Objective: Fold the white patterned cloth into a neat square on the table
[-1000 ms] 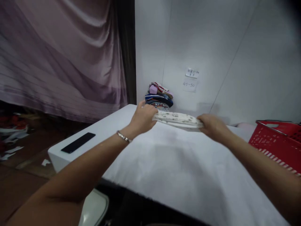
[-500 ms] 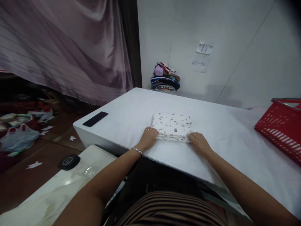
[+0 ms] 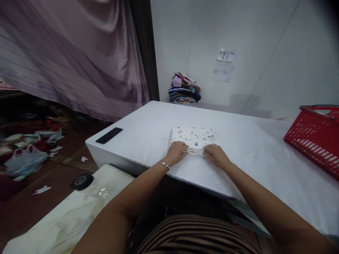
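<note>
A folded white cloth with small dark prints (image 3: 194, 135) lies flat on the white table (image 3: 148, 127), near its front edge. My left hand (image 3: 178, 152) rests on the cloth's near left part, fingers stretched flat over it. My right hand (image 3: 215, 154) lies on the near right part, fingers flat on the edge. Both hands press the cloth down; neither lifts it. A silver bracelet sits on my left wrist.
A black phone (image 3: 109, 135) lies at the table's left corner. A pile of folded clothes (image 3: 184, 94) stands at the far edge against the wall. A red basket (image 3: 315, 135) sits at the right. Bags and paper scraps litter the floor at left.
The folded cloth, held up in the air a second ago, now lies on the table. Both hands have moved inward along its near edge.
</note>
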Demonstrator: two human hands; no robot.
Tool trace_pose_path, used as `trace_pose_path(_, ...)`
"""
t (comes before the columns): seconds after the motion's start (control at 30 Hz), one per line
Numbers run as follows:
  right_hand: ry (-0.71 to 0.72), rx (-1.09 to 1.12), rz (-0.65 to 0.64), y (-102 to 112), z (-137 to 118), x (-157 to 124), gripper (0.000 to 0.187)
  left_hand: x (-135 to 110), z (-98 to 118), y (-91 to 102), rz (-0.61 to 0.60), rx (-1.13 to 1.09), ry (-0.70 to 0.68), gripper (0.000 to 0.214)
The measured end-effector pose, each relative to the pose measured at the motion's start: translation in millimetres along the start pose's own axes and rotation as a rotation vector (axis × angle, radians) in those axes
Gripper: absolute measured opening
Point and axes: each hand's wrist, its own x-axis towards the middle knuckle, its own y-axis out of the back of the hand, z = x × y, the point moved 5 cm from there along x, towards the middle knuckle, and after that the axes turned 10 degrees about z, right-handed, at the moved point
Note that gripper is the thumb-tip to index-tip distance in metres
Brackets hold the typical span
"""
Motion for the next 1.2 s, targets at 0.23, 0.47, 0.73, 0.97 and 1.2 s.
trace_pose_path(0.23, 0.102, -0.006, -0.076, -7, 0, -3, 0.03, 2, 0, -10.9, -0.083, 0.047, -0.037, 0.021)
trace_pose_path(0.47, 0.127, 0.011, -0.098, -8, 5, -7, 0.034, -1, 7, -5.9, -0.132, 0.11, -0.118, 0.025)
trace_pose_path(0.73, 0.123, -0.039, -0.096, -9, 2, -6, 0.032, 2, 9, -8.3, -0.133, 0.16, -0.098, 0.022)
trace_pose_path(0.97, 0.123, -0.021, 0.03, -8, -2, -13, 0.028, 1, 9, -13.7, -0.121, 0.205, -0.094, 0.016)
trace_pose_path(1.2, 0.067, 0.107, 0.095, -12, 2, -22, 0.029, -8, 6, -9.4, -0.088, 0.078, -0.095, 0.021)
